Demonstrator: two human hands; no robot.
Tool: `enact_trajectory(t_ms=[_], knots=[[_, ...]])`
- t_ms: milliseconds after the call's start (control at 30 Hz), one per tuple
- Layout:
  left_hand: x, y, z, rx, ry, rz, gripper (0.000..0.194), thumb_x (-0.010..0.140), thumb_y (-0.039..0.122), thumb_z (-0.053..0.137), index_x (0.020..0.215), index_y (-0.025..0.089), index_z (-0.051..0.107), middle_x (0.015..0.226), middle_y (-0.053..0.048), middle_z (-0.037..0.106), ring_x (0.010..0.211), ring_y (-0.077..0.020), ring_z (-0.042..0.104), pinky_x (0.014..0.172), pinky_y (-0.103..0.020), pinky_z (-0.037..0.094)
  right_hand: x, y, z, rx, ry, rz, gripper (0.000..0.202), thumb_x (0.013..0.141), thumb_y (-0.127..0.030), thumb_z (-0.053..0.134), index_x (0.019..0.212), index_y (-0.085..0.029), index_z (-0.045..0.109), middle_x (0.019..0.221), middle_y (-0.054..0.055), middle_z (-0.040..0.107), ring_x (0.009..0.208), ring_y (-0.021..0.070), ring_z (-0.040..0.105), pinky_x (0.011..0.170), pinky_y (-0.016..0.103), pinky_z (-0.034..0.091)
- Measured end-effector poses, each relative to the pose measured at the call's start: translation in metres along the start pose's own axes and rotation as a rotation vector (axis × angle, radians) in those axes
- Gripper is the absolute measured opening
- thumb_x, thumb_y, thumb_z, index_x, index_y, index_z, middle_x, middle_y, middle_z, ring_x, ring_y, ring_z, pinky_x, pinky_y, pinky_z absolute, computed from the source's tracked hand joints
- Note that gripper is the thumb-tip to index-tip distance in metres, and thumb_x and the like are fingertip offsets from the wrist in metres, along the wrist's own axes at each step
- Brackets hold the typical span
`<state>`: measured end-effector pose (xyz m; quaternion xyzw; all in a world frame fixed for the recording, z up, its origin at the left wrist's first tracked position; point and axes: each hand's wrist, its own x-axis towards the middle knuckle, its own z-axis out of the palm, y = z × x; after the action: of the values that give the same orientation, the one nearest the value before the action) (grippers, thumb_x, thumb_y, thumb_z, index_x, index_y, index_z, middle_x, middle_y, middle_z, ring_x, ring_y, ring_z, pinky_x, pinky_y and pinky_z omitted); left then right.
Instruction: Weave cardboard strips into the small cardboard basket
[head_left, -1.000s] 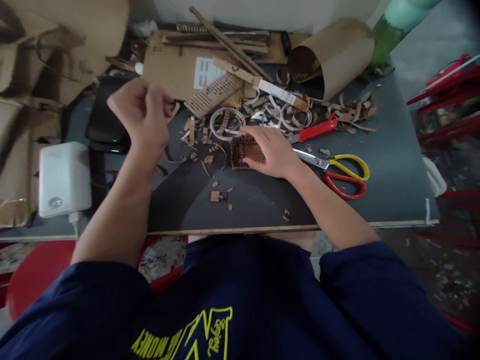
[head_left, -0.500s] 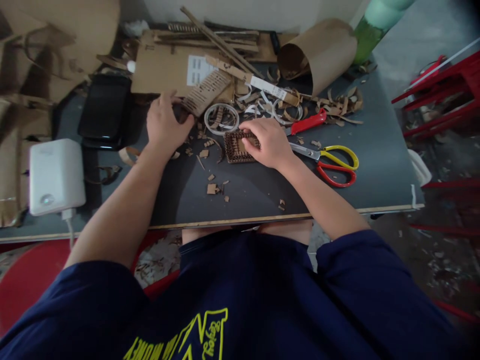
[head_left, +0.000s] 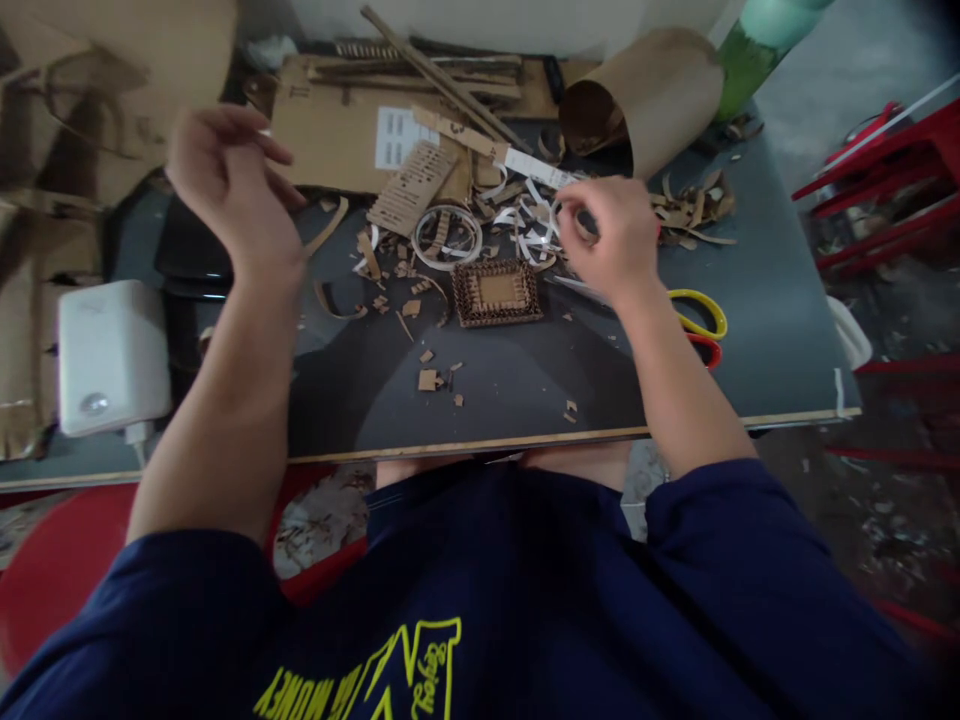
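Observation:
My left hand (head_left: 236, 195) is raised above the black case (head_left: 195, 245) at the left, its fingers loosely spread with nothing in them. Over the scraps at the right, my right hand (head_left: 619, 235) has its fingers curled, with a dark gap inside the curl. Whether it holds anything there is hidden. A small rectangular tray (head_left: 499, 292) of folded cardboard, with a looped rim, lies on the table between the hands. Scissors (head_left: 701, 315) with yellow and red handles are partly covered by my right wrist. Left of the tray is a slitted cardboard piece (head_left: 412, 188).
Behind the tray lie a roll of tape (head_left: 448, 238), white paper curls (head_left: 534, 240) and cardboard strips (head_left: 450, 75). A brown cardboard tube (head_left: 660, 100) and a green bottle (head_left: 757, 65) stand at the back right. The white power bank (head_left: 114, 355) sits at the left, with a cable.
My left hand has lifted away from the slitted cardboard, up and to the left. My right hand has left the tray and moved right, over the scraps. The tray stays on the table.

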<state>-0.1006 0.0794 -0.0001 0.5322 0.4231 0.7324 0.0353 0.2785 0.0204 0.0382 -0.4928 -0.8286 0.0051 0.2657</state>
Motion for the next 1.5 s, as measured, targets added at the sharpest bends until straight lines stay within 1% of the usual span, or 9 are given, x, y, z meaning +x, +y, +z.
enact_trajectory(t_ms=[67, 200, 300, 367, 767, 933, 1133, 1267, 1500], knots=[[0.002, 0.009, -0.001, -0.039, -0.032, 0.101, 0.026, 0.092, 0.041, 0.056, 0.085, 0.017, 0.061, 0.061, 0.008, 0.057, 0.044, -0.0014, 0.040, 0.035, -0.023, 0.021, 0.001, 0.016, -0.010, -0.049, 0.062, 0.067, 0.045, 0.098, -0.050, 0.038, 0.130, -0.027, 0.061, 0.119, 0.014, 0.070, 0.122, 0.0384, 0.060, 0.109, 0.059, 0.041], [-0.021, 0.032, 0.003, 0.353, -0.602, 0.167, 0.046, 0.087, 0.067, 0.063, 0.104, 0.025, 0.071, 0.102, 0.001, 0.071, 0.090, -0.0136, 0.061, 0.077, -0.037, 0.055, 0.001, 0.027, -0.011, -0.075, 0.088, 0.095, 0.049, 0.098, -0.053, 0.036, 0.131, -0.026, 0.061, 0.118, 0.014, 0.070, 0.122, 0.0399, 0.060, 0.109, 0.061, 0.040], [-0.044, 0.041, 0.011, 0.562, -0.957, 0.183, 0.055, 0.072, 0.078, 0.071, 0.095, 0.028, 0.075, 0.126, 0.001, 0.068, 0.114, -0.0272, 0.057, 0.100, -0.057, 0.045, -0.002, 0.018, -0.003, -0.047, 0.073, 0.076, 0.045, 0.100, -0.049, 0.034, 0.121, -0.026, 0.066, 0.111, 0.013, 0.072, 0.118, 0.0375, 0.062, 0.110, 0.059, 0.040], [-0.054, 0.042, 0.015, 0.579, -1.019, 0.164, 0.047, 0.076, 0.073, 0.071, 0.093, 0.030, 0.076, 0.126, 0.001, 0.068, 0.117, -0.0296, 0.055, 0.100, -0.058, 0.043, -0.003, 0.011, 0.001, -0.020, 0.036, 0.052, 0.046, 0.100, -0.049, 0.033, 0.121, -0.026, 0.067, 0.111, 0.013, 0.072, 0.119, 0.0376, 0.062, 0.111, 0.059, 0.040], [-0.057, 0.052, 0.010, 0.450, -0.745, 0.224, 0.018, 0.091, 0.042, 0.064, 0.094, 0.028, 0.073, 0.105, 0.000, 0.075, 0.095, -0.0201, 0.066, 0.086, -0.048, 0.054, -0.007, 0.001, 0.018, 0.058, -0.010, 0.004, 0.049, 0.103, -0.052, 0.028, 0.126, -0.027, 0.063, 0.110, 0.011, 0.073, 0.118, 0.0296, 0.061, 0.111, 0.053, 0.041], [-0.059, 0.067, 0.007, 0.518, -0.838, 0.602, 0.011, 0.093, 0.036, 0.065, 0.094, 0.029, 0.074, 0.099, 0.001, 0.078, 0.082, -0.0168, 0.064, 0.068, -0.036, 0.049, -0.007, -0.013, 0.014, 0.081, -0.096, -0.077, 0.049, 0.103, -0.047, 0.028, 0.137, -0.028, 0.058, 0.130, 0.011, 0.067, 0.129, 0.0331, 0.056, 0.113, 0.057, 0.040], [-0.061, 0.097, 0.011, 0.251, -0.726, 1.013, 0.013, 0.087, 0.015, 0.073, 0.099, 0.019, 0.069, 0.094, -0.002, 0.078, 0.083, -0.0142, 0.069, 0.068, -0.026, 0.050, -0.005, -0.038, 0.010, 0.080, -0.207, -0.342, 0.051, 0.102, -0.040, 0.043, 0.152, -0.035, 0.042, 0.155, 0.003, 0.050, 0.144, 0.0322, 0.042, 0.118, 0.057, 0.035], [-0.068, 0.101, 0.009, 0.205, -0.718, 0.967, 0.023, 0.088, 0.013, 0.071, 0.110, 0.021, 0.068, 0.101, -0.001, 0.079, 0.087, -0.0138, 0.072, 0.070, -0.025, 0.054, -0.006, -0.044, 0.020, 0.087, -0.252, -0.474, 0.045, 0.104, -0.040, 0.042, 0.146, -0.027, 0.050, 0.140, 0.007, 0.063, 0.136, 0.0304, 0.050, 0.113, 0.058, 0.036], [-0.068, 0.093, 0.006, 0.404, -0.871, 0.684, 0.009, 0.098, 0.027, 0.061, 0.099, 0.029, 0.070, 0.099, 0.001, 0.077, 0.089, -0.0170, 0.070, 0.074, -0.035, 0.057, -0.004, -0.023, 0.015, 0.052, -0.243, -0.323, 0.053, 0.105, -0.052, 0.030, 0.136, -0.023, 0.062, 0.105, 0.010, 0.070, 0.109, 0.0286, 0.061, 0.096, 0.052, 0.048]])
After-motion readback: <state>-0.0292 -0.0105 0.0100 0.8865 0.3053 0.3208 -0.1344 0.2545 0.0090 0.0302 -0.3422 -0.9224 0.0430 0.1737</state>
